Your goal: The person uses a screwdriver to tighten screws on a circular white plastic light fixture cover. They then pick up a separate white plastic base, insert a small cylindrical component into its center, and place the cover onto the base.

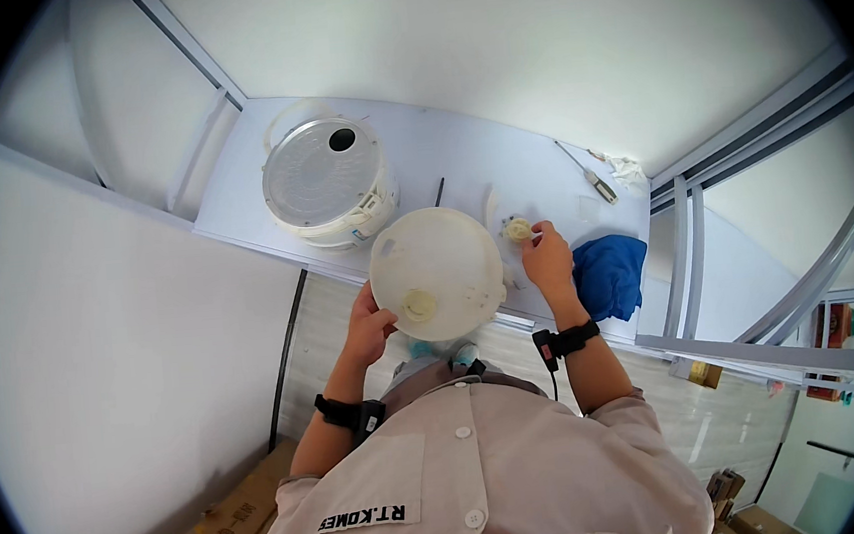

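My left hand (365, 330) grips the left edge of a round off-white plastic cover (446, 255), thumb on its face. The cover is tilted over the table's front edge, and a yellowish round patch (418, 306) shows low on it. To its right, the fingers of my right hand (547, 261) are pinched at the rim of a small yellowish round plastic part (516, 230) on the table. Several tiny dark pieces, perhaps screws, lie by that part. Left of the cover stands a white, round rice-cooker-like appliance (325, 180), its metal plate facing up with a dark round hole.
On the white table (426, 131), a screwdriver (598, 185) lies at the far right near a crumpled white scrap (626, 168). A blue cloth (610, 275) is heaped beside my right wrist. White panels enclose the back and left. Cardboard boxes (222, 529) are on the floor.
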`<state>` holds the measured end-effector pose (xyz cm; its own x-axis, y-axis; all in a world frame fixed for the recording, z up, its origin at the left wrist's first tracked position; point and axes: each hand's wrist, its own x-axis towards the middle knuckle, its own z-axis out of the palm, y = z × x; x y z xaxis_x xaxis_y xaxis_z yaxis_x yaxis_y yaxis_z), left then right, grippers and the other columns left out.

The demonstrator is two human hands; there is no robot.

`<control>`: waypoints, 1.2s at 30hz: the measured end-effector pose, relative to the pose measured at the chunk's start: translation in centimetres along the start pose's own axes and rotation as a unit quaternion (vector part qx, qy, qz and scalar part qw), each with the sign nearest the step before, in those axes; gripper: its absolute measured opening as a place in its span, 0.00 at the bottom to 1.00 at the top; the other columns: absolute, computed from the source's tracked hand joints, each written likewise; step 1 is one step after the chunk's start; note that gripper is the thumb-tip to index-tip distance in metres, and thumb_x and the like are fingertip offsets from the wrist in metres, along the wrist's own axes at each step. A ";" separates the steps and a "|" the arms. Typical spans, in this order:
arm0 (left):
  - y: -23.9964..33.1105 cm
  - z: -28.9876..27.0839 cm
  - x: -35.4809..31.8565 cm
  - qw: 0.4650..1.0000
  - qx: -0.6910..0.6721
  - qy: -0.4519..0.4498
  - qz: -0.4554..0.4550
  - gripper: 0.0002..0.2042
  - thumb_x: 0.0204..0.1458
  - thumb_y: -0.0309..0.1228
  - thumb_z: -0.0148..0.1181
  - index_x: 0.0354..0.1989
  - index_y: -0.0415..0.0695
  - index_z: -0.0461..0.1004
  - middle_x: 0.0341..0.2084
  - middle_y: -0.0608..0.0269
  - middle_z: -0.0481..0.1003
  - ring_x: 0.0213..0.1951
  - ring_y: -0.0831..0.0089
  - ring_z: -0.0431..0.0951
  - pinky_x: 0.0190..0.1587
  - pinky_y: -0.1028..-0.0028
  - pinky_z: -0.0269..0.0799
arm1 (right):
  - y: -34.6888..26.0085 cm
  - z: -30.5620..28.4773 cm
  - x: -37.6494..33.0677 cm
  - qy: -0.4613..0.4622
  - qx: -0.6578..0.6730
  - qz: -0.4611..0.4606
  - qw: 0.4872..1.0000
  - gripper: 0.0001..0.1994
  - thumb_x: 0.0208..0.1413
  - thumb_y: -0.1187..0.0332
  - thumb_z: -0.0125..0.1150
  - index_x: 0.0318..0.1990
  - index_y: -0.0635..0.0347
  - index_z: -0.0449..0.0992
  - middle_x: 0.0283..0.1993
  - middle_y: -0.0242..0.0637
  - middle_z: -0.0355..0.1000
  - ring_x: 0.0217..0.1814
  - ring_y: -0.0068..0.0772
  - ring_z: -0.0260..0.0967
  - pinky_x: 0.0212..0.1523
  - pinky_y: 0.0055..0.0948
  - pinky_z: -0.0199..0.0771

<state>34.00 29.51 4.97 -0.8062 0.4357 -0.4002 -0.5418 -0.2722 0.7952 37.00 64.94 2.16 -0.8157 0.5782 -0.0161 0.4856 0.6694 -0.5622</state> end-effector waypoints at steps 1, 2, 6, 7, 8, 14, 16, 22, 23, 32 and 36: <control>0.1 -0.3 0.1 1.000 0.002 -0.003 -0.004 0.40 0.46 0.12 0.49 0.74 0.45 0.61 0.55 0.60 0.76 0.51 0.68 0.82 0.45 0.68 0.86 | -0.1 0.0 0.1 -0.007 -0.003 0.007 1.000 0.14 0.60 0.63 0.68 0.50 0.56 0.78 0.40 0.44 0.82 0.43 0.52 0.80 0.45 0.50 0.80; 0.2 -0.5 0.3 1.000 0.005 -0.007 -0.008 0.40 0.47 0.12 0.49 0.75 0.45 0.61 0.55 0.60 0.76 0.51 0.68 0.82 0.45 0.68 0.86 | -0.1 0.2 0.1 -0.003 -0.001 0.009 1.000 0.13 0.60 0.63 0.67 0.49 0.56 0.79 0.40 0.44 0.82 0.42 0.52 0.81 0.45 0.49 0.80; 0.9 -0.2 1.5 0.999 0.013 -0.023 -0.019 0.39 0.47 0.12 0.49 0.74 0.45 0.61 0.56 0.59 0.76 0.53 0.67 0.82 0.48 0.67 0.85 | 0.0 0.2 -0.1 0.032 0.023 0.009 0.999 0.09 0.59 0.65 0.67 0.44 0.58 0.80 0.39 0.44 0.82 0.40 0.50 0.81 0.43 0.47 0.80; 1.2 0.3 1.9 0.999 0.019 -0.031 -0.025 0.38 0.47 0.13 0.49 0.73 0.45 0.61 0.57 0.59 0.75 0.54 0.66 0.81 0.50 0.66 0.85 | 0.0 -0.1 -0.1 0.046 0.032 0.006 0.998 0.09 0.59 0.66 0.67 0.43 0.59 0.80 0.39 0.44 0.82 0.40 0.50 0.81 0.43 0.47 0.80; 1.4 0.8 2.4 0.998 0.025 -0.040 -0.031 0.38 0.47 0.13 0.49 0.73 0.44 0.62 0.57 0.59 0.74 0.55 0.65 0.81 0.52 0.65 0.85 | 0.0 -0.4 -0.1 0.054 0.061 0.008 0.997 0.08 0.59 0.67 0.68 0.42 0.59 0.81 0.39 0.44 0.82 0.40 0.49 0.81 0.42 0.45 0.80; 1.6 3.6 5.7 0.994 0.038 -0.093 -0.053 0.38 0.49 0.13 0.51 0.74 0.43 0.59 0.62 0.54 0.72 0.60 0.61 0.80 0.56 0.60 0.85 | -3.1 -4.7 -2.3 0.129 0.230 -0.075 0.962 0.08 0.55 0.74 0.71 0.42 0.58 0.81 0.41 0.41 0.80 0.37 0.41 0.80 0.36 0.37 0.79; 1.4 4.8 7.0 0.992 0.019 -0.113 -0.047 0.37 0.51 0.14 0.52 0.74 0.44 0.58 0.63 0.55 0.72 0.61 0.59 0.79 0.58 0.57 0.83 | -4.9 -6.2 -4.0 0.168 0.254 -0.158 0.939 0.09 0.53 0.76 0.72 0.42 0.58 0.81 0.41 0.40 0.79 0.37 0.41 0.80 0.36 0.35 0.80; 1.9 9.1 8.6 0.985 -0.002 -0.165 -0.052 0.32 0.59 0.17 0.53 0.73 0.46 0.59 0.64 0.54 0.71 0.62 0.57 0.78 0.61 0.53 0.81 | -6.3 -6.2 -7.9 0.157 0.089 -0.320 0.930 0.09 0.49 0.79 0.72 0.38 0.57 0.82 0.41 0.36 0.78 0.39 0.43 0.80 0.38 0.35 0.82; 1.9 9.5 8.6 0.983 -0.002 -0.175 -0.051 0.31 0.60 0.17 0.53 0.73 0.46 0.59 0.64 0.54 0.71 0.62 0.58 0.78 0.61 0.53 0.81 | -6.3 -6.0 -8.2 0.152 0.098 -0.315 0.932 0.10 0.49 0.80 0.70 0.38 0.57 0.82 0.42 0.35 0.78 0.39 0.42 0.80 0.37 0.35 0.82; 0.3 10.2 9.3 0.978 -0.014 -0.187 -0.095 0.32 0.59 0.18 0.55 0.73 0.48 0.57 0.64 0.55 0.70 0.62 0.60 0.78 0.57 0.57 0.84 | -5.6 -5.7 -9.1 0.108 0.042 -0.336 0.935 0.12 0.45 0.79 0.70 0.38 0.55 0.84 0.42 0.31 0.77 0.42 0.36 0.78 0.37 0.35 0.81; 0.2 9.9 9.2 0.980 -0.007 -0.176 -0.094 0.29 0.61 0.17 0.53 0.72 0.48 0.60 0.63 0.55 0.72 0.61 0.59 0.78 0.59 0.55 0.82 | -5.7 -5.5 -9.0 0.109 0.034 -0.343 0.932 0.12 0.45 0.78 0.70 0.38 0.54 0.84 0.41 0.31 0.77 0.42 0.35 0.79 0.37 0.35 0.81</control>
<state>28.79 41.97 5.97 -0.5604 0.7483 -0.3550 -0.6784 -0.1688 0.7150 43.28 58.50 10.06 -0.8405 0.1099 0.5305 -0.1546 0.8899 -0.4293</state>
